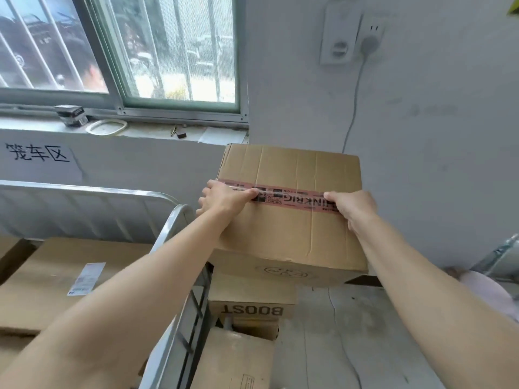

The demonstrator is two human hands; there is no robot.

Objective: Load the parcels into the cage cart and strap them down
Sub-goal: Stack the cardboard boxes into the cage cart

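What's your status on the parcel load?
Grip: left hand and right hand hold taped box by its sides. Box right of cage cart, not yet in. Side rail between them.

My box (292, 228) is plain brown cardboard, banded with pink tape (295, 199) printed in black. Below the box, a brown carton (252, 293) shows black lettering; left of the box, the silver-grey cage cart (84, 211).

Single head view, looking forward and down, close over both forearms
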